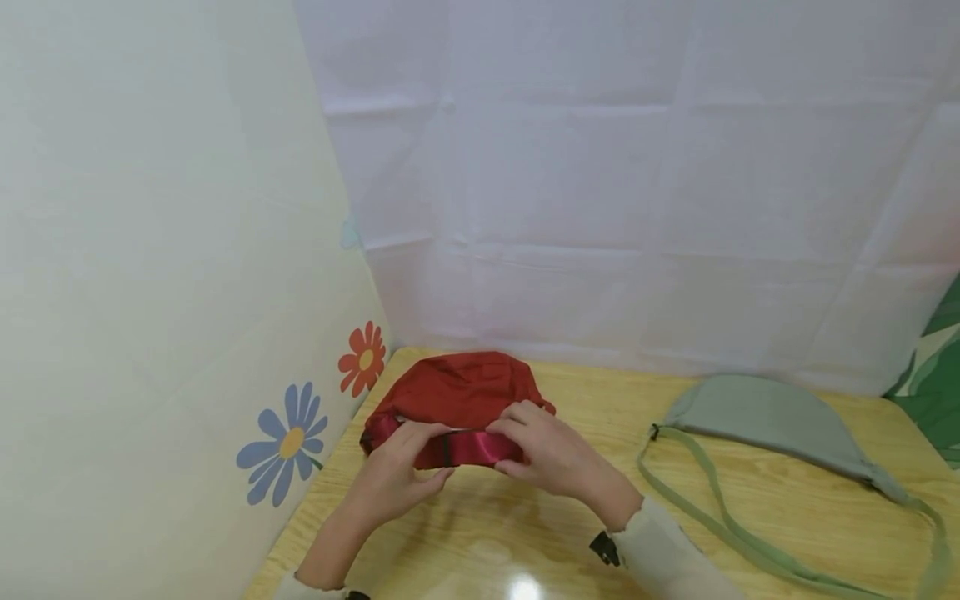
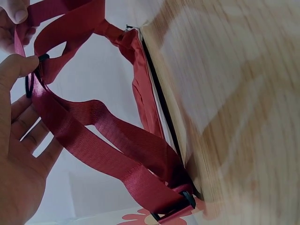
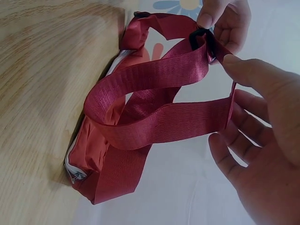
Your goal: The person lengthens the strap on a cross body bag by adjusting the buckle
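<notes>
A red fabric bag [image 1: 472, 383] lies at the back left of the table, its shiny dark red strap [image 1: 476, 448] lifted in front of it. My left hand [image 1: 393, 471] pinches the strap between thumb and fingers beside a black slider buckle [image 3: 199, 40]. Farther along the same strap, the right hand [image 1: 555, 454] holds the webbing with its thumb against the fingers. Between the hands and the bag, the webbing hangs in loose loops. In the right wrist view, a white zipper [image 3: 75, 171] runs along the bag's edge near the tabletop.
On the right lies a grey-green bag [image 1: 772, 421] with its green strap [image 1: 720, 500] looped toward the front. The wooden table [image 1: 540, 542] meets a white cloth backdrop [image 1: 600, 167] behind and a wall panel [image 1: 150, 333] with flower prints on the left.
</notes>
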`<state>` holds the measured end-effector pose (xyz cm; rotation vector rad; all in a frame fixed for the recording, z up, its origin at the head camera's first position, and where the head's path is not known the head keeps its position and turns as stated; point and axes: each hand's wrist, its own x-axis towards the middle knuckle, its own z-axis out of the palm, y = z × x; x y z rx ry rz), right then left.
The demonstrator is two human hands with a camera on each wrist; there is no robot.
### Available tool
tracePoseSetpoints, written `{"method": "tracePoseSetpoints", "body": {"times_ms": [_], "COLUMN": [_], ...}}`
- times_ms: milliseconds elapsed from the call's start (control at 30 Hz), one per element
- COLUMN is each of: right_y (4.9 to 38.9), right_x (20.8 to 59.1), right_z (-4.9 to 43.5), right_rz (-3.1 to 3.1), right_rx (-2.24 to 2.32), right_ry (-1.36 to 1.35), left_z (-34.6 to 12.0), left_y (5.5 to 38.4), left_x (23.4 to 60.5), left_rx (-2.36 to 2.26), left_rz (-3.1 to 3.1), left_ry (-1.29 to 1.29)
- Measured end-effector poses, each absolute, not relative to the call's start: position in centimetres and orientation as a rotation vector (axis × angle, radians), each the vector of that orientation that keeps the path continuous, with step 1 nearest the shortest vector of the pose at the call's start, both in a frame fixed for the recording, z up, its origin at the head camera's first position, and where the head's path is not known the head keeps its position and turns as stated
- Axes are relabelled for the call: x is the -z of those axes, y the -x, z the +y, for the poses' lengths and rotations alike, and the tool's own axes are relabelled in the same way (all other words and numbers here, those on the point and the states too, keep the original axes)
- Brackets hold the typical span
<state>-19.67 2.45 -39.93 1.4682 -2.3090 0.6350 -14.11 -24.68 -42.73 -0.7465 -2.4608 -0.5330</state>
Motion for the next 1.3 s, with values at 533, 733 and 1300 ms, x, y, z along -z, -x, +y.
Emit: {"method": "tracePoseSetpoints", "body": {"times_ms": [533, 733, 1300], "right_y": [20.0, 20.2, 20.3], "right_x": [40.2, 40.4, 41.1], "right_z": [2.8, 3.0, 3.6], "right_rz": [-2.306, -2.284, -2.161], "right_rx": [-0.633, -0.638, -0.660], "right_ry": [-1.442, -1.450, -1.483], "left_z": [-24.9, -25.1, -25.4], "left_y": [14.5, 14.6, 14.6], "left_x": [42.9, 43.1, 43.1], "left_rx": [0.513, 0.532, 0.607], "left_rz": [-2.475, -2.481, -2.513], "left_ry": [0.714, 0.696, 0.691]}}
